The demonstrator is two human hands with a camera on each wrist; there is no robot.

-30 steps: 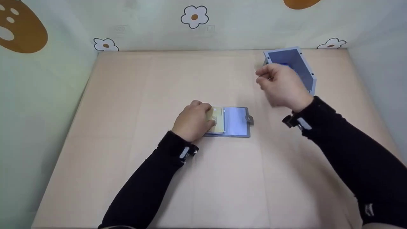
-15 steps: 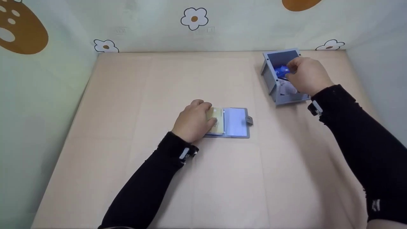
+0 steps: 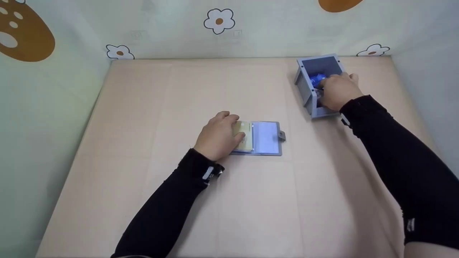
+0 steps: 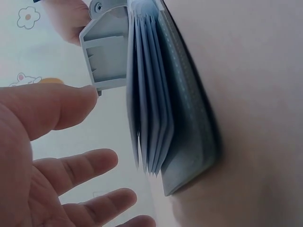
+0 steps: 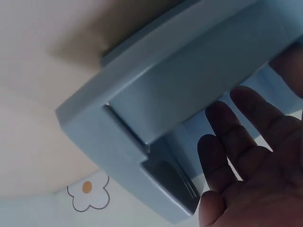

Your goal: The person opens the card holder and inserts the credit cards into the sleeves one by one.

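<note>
An open card holder (image 3: pixel 266 138) with a grey cover and a snap tab lies mid-table. Its left side carries a stack of clear sleeves (image 4: pixel 150 101), with a yellowish card (image 3: pixel 246 138) on top. My left hand (image 3: pixel 216 138) lies over the left part of the holder, fingers spread and relaxed, thumb over the card. My right hand (image 3: pixel 339 91) reaches down into a grey bin (image 3: pixel 304 87), its fingertips hidden in the head view. A blue packet (image 3: pixel 317 79) lies in the bin beside those fingers. In the right wrist view the fingers hang loosely bent inside the bin, pinching nothing visible.
Light wood-toned table (image 3: pixel 172 107) runs back to a pale wall (image 3: pixel 172 32) printed with flowers. Side walls flank it at left and right. The bin stands at the back right, near the rear edge.
My right hand has moved right from in front of the bin and then lowered into it, its pinched fingers no longer showing. The left hand and card holder have stayed put.
</note>
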